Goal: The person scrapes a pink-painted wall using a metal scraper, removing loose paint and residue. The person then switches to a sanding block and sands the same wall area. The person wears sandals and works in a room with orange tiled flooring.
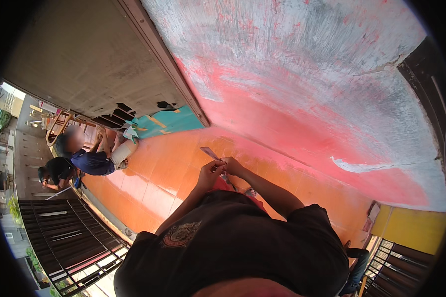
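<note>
A thin, flat, dull-pink piece [210, 153], perhaps a scraper blade or folded sandpaper, points up and left from where my hands meet in front of my waist. The fingers of my right hand [232, 166] are closed around its lower end. My left hand [210, 174] is close against it, thumb and fingers bent together; whether it also grips the piece is hidden. Beyond my hands stands a wall [275, 130], pink low down and scraped to grey-white higher up, with a pale bare patch [356, 166] at the right.
Glossy orange floor tiles [167, 170] lie below, pink-dusted along the wall. At the left, a person in a navy shirt [93, 162] sits by a damaged panel with teal sheeting [167, 124]; another person [59, 170] crouches beyond. A dark metal gate [67, 237] stands lower left, a seated person's leg [356, 267] lower right.
</note>
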`<state>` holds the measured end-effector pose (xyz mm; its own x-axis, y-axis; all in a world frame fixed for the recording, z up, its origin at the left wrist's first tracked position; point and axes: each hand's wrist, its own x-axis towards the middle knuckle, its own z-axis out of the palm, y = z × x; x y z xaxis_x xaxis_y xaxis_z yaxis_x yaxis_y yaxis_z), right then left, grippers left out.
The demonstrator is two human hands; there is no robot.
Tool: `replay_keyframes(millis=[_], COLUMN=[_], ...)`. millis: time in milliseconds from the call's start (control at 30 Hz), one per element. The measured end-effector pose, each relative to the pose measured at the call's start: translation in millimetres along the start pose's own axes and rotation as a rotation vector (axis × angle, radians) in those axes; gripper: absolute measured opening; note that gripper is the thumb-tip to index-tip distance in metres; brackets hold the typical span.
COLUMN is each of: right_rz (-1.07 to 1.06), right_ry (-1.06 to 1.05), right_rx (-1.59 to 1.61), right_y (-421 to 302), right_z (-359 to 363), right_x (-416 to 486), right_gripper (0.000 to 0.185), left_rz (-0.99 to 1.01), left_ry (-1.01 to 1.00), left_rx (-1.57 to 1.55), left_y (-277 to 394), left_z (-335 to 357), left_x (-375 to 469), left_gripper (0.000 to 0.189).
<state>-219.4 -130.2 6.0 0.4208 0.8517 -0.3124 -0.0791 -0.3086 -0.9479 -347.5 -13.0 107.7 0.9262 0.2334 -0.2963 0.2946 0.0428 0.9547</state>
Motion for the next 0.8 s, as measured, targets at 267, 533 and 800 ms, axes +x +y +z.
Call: replay_keyframes(millis=[267, 533, 800], right_rz=[0.497, 0.176, 0.144], right_ry=[0.783, 1.823, 1.919], right_rx=[0.727, 1.304, 1.160], right_y=[80, 84, 24], right_z=[-34, 12, 142], right_x=[-168, -274, -174], right_gripper=[0.029, 0.017, 0.045], left_rz=[-0.105, 0.038, -0.151], left_ry=[-0.246, -0.605, -0.965], left_rx=[-0.085, -0.019, 0.179], left_y=[-3, 50, 2], left_z=[21, 32, 3], left_x=[52, 127, 113], left_gripper=[0.023, 0.022, 0.023])
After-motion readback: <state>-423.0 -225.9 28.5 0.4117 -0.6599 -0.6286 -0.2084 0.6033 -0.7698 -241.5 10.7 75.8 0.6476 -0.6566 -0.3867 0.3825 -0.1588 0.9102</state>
